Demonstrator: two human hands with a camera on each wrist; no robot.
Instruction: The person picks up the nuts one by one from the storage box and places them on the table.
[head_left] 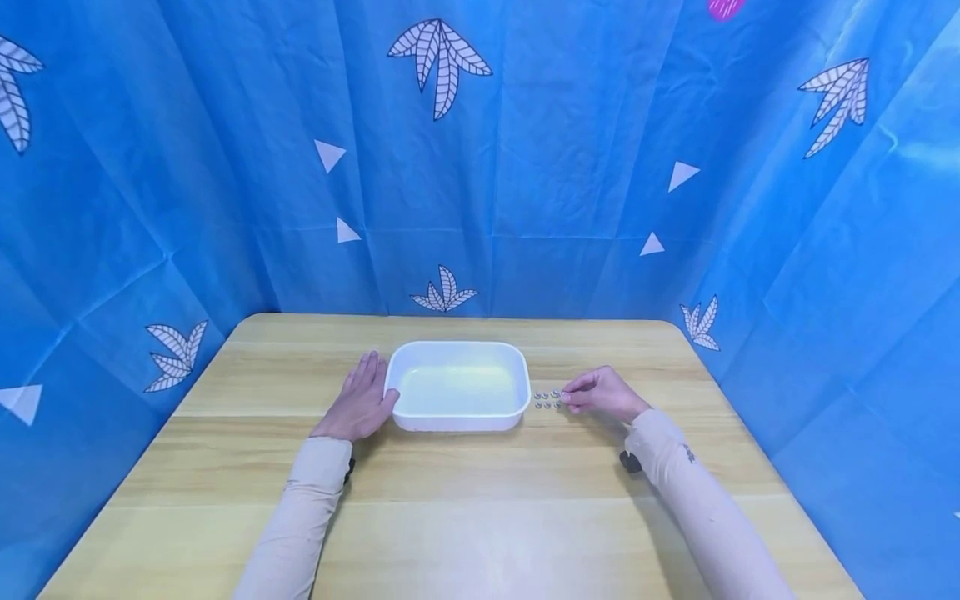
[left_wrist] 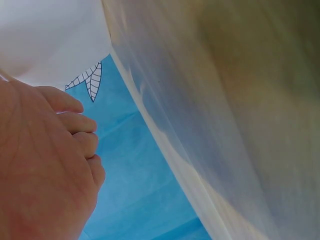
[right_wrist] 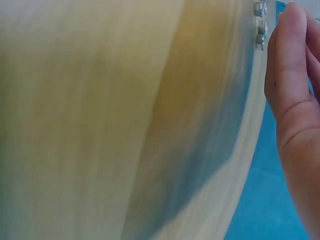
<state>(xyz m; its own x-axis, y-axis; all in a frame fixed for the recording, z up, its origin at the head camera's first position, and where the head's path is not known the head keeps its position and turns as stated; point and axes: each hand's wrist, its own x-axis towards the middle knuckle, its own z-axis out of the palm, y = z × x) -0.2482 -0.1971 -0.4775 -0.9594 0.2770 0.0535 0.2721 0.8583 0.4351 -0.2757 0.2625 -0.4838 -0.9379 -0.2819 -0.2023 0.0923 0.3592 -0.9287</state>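
Observation:
A white rectangular basin (head_left: 455, 422) stands on the table. My left hand (head_left: 362, 402) lies against its left side, fingers extended and the thumb touching the rim. In the left wrist view, that palm (left_wrist: 40, 165) shows beside the white basin wall (left_wrist: 55, 45). Right of the basin, several small silvery metal pieces (head_left: 547, 405) sit in two short rows. At the right end of these rows my right hand (head_left: 603, 394) pinches what looks like another such piece, mostly hidden by the fingertips. The right wrist view shows the metal pieces (right_wrist: 260, 27) just beside the fingers (right_wrist: 291, 60).
The wood-grain table (head_left: 480, 517) has rounded far corners. Blue curtains (head_left: 555, 150) with white leaf and triangle prints hang behind it and along both sides. Dark wrist devices show under both light sleeves (head_left: 705, 508).

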